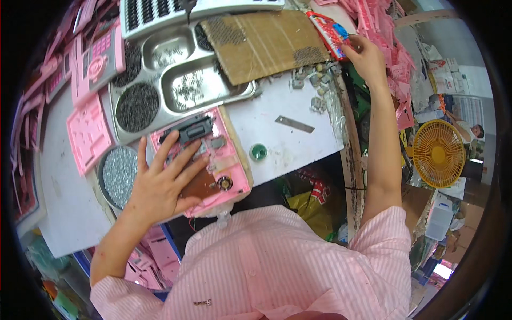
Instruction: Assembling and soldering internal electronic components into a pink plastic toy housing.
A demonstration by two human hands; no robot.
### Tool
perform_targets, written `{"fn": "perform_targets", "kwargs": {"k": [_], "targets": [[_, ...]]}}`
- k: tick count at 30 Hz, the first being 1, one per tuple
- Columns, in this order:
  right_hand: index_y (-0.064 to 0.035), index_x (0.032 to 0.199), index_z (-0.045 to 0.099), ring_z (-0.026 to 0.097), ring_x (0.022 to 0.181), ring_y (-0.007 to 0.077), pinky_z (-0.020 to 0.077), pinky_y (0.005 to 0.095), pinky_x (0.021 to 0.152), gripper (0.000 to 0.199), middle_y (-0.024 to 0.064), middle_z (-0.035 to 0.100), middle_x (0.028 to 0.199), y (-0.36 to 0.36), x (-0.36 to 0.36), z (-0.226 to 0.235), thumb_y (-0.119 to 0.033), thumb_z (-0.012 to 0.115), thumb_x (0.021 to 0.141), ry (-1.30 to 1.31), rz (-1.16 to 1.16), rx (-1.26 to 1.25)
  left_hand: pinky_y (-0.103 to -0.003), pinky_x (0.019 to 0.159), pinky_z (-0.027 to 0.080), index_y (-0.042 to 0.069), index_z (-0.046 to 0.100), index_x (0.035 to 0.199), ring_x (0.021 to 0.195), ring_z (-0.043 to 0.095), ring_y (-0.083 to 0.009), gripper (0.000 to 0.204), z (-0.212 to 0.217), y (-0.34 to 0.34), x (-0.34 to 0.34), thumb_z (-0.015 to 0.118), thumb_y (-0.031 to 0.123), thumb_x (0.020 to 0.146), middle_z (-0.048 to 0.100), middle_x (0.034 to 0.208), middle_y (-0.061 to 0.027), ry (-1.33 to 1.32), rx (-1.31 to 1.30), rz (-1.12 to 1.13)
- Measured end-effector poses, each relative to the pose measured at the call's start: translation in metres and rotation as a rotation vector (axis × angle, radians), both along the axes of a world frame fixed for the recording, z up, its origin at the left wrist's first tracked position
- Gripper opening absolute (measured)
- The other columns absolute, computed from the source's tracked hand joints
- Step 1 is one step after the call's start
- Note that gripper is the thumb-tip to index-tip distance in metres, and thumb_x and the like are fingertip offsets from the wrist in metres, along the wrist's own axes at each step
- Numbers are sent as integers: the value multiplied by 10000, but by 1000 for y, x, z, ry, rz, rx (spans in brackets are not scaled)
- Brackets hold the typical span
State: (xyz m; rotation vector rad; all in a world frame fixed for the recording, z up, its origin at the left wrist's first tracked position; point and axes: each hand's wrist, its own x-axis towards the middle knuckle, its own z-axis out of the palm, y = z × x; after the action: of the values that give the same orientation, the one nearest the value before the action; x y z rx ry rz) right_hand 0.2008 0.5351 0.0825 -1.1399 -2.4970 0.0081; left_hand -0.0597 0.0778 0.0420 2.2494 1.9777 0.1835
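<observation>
Fingers spread, my left hand [168, 178] lies over an open pink plastic housing [242, 178]. Inside the housing are a dark grey plastic part [194, 129], a brown circuit board [200, 185] and a small round black part [224, 183]. Stretched out to the far right, my right hand [367, 57] has its thumb and fingers closed at the edge of a red packet [328, 33] with a blue patch. Some of its fingers are partly hidden. A loose blade [295, 124] and a small green round container [258, 152] lie on the white table, right of the housing.
A steel tray [213, 104] holds small dark parts, with a bowl of silvery pieces [120, 176] beside it. Cardboard [266, 42] overlaps the tray. Small grey metal pieces [319, 85] lie near the table's right edge. Pink housings [96, 58] pile up left; a yellow fan [438, 153] stands right.
</observation>
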Motion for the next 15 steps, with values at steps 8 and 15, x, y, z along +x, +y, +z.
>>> {"fn": "perform_targets", "kwargs": {"k": [8, 15], "targets": [[-103, 1281, 625, 526, 1294, 414, 521, 462, 998, 524, 166, 606, 1341, 175, -13, -1, -336, 713, 820, -129, -737, 242, -721, 1164, 50, 277, 566, 1419, 1478, 293, -375, 739, 1, -9, -1, 602, 685, 804, 467, 1527, -10, 18, -39, 32], [-54, 1138, 693, 701, 978, 365, 549, 455, 906, 381, 193, 720, 1077, 229, 33, -34, -318, 714, 864, -234, -447, 214, -712, 1170, 32, 298, 584, 1394, 1478, 295, -361, 722, -1, -7, -1, 661, 646, 766, 478, 1514, 4, -7, -57, 22]]}}
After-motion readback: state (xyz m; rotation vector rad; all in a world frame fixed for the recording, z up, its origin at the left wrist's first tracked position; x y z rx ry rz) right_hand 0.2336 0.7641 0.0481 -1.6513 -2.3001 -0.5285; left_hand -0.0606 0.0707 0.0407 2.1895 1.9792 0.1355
